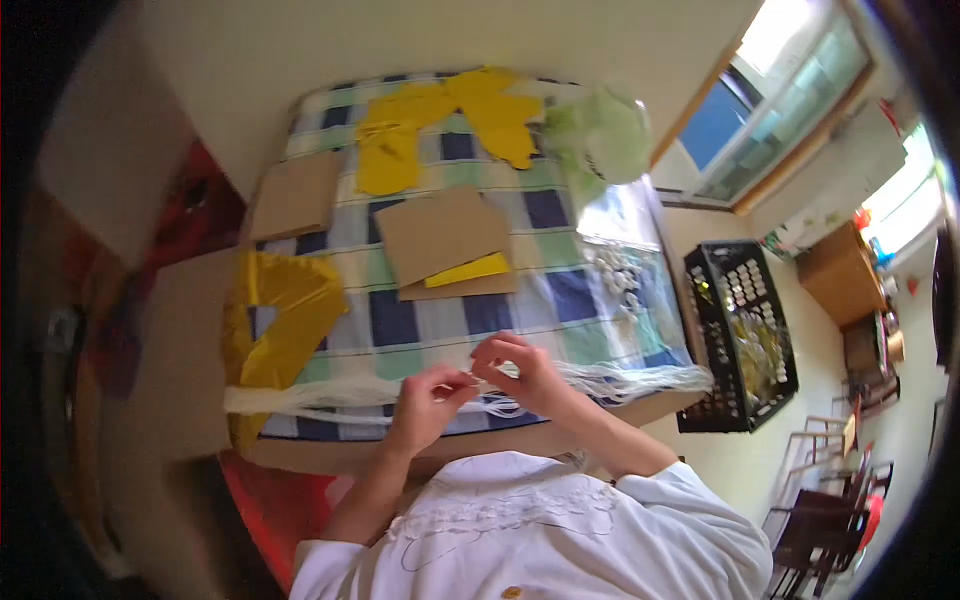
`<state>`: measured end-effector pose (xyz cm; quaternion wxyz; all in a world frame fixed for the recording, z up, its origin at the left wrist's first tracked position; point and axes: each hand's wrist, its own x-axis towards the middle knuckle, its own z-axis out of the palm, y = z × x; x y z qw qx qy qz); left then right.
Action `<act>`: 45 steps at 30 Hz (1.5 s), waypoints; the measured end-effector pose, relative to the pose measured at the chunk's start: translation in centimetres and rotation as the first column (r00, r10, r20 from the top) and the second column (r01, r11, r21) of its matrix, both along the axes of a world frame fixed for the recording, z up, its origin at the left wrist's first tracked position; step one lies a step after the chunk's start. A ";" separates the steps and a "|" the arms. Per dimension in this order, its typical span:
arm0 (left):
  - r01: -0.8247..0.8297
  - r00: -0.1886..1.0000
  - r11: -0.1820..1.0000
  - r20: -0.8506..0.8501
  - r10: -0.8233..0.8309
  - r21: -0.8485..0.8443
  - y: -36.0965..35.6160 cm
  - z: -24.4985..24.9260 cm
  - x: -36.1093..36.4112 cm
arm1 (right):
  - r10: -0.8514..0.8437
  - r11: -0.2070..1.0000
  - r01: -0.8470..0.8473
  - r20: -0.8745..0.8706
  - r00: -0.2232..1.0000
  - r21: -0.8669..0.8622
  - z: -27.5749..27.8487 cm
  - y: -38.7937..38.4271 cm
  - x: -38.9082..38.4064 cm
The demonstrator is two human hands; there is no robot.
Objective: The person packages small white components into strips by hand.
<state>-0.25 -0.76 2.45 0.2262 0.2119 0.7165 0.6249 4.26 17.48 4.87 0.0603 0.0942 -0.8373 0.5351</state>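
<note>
A long bundle of white cords (310,399) lies along the front edge of a table with a checked cloth (480,315). Over its middle, my left hand (434,400) has thumb and fingers pinched together. Close beside it on the right, my right hand (515,372) is also curled in a pinch at the cords. The fingertips of both hands nearly meet, and a thin white strand seems to run between them. The exact hold of the fingers is too small to make out.
Brown cardboard pieces (445,235) lie mid-table, with yellow sheets (390,150) behind and a golden sheet (295,310) at the left. A pale green bag (605,140) and small white items (618,275) are at the right. A black crate (712,340) stands beyond the right edge.
</note>
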 end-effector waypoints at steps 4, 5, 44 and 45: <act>-0.108 0.735 0.994 -0.671 0.096 0.023 1.4 0.7 0.7 | 0.146 0.860 0.080 0.393 0.908 -0.504 -1.4 1.6 1.2; -0.093 0.694 0.996 -0.717 0.060 -0.006 1.7 0.3 1.0 | 0.185 0.808 0.101 0.413 0.892 -0.580 -1.6 2.0 1.5; 0.163 0.901 0.933 -0.433 -0.008 0.322 4.2 6.5 0.5 | 0.343 0.836 -0.354 -0.104 0.933 -0.419 -5.2 0.4 -0.6; 0.072 0.960 0.922 -0.279 0.040 0.380 2.7 7.1 0.4 | 0.379 0.556 -0.020 0.232 0.896 -0.831 -1.2 0.0 0.8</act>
